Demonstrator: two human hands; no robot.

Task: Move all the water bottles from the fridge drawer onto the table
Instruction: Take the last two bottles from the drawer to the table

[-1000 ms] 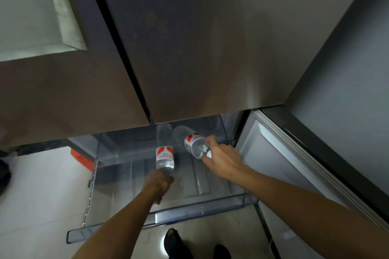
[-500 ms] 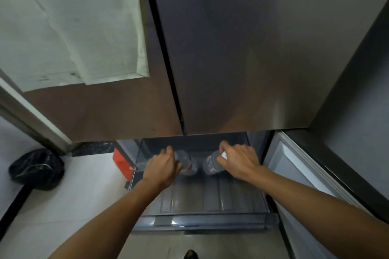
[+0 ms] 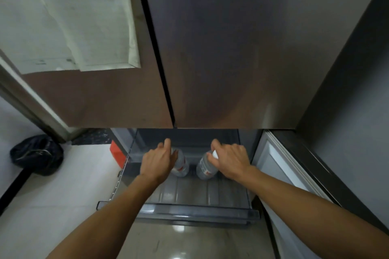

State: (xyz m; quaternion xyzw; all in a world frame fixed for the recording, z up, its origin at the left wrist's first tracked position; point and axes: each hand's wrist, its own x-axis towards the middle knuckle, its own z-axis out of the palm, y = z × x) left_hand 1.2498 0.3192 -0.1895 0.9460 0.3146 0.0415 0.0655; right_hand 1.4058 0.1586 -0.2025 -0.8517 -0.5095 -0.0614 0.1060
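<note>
Plastic left bottle (image 3: 181, 166) and right bottle (image 3: 204, 170), tilted earlier, now stand upright inside the drawer (image 3: 189, 213), my left grip (image 3: 157, 161) and right grip (image 3: 230, 161) clamping their tops for lifting.

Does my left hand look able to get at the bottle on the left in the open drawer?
Likely yes. The left hand is on the left bottle in the open fridge drawer, fingers curled round its top, with nothing between them. The right hand holds the other bottle.
</note>
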